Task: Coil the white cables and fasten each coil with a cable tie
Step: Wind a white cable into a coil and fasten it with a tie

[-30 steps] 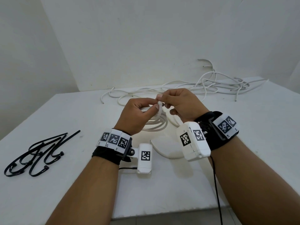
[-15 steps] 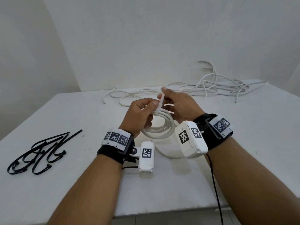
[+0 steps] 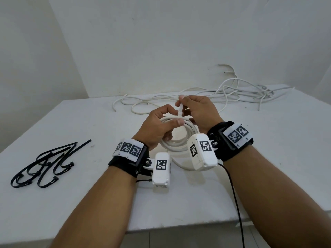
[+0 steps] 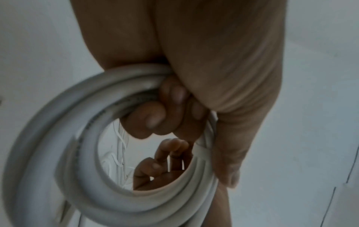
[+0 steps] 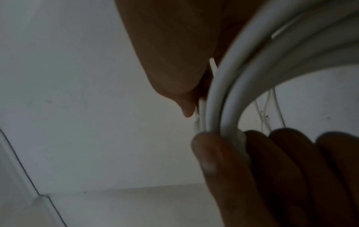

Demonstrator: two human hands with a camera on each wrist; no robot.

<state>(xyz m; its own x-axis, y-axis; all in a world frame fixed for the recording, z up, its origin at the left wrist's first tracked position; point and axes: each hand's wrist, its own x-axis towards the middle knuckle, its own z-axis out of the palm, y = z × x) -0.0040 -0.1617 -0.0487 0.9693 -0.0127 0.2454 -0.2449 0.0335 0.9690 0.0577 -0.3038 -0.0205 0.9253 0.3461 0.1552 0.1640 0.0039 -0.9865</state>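
Left hand (image 3: pixel 157 125) grips the white cable coil (image 3: pixel 176 143) above the bench (image 3: pixel 268 158); right hand (image 3: pixel 200 111) fingers pinch a white cable tie (image 3: pixel 180 109) tail. First coil nearly fastened; loose cables (image 3: pixel 232 93) far right remain.

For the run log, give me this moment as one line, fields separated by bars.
left hand grips white cable coil | right hand pinches white cable tie tail | black cable ties untouched

ties (image 3: pixel 43 164) left of coil (image 3: pixel 176 138), cables (image 3: pixel 232 93) behind
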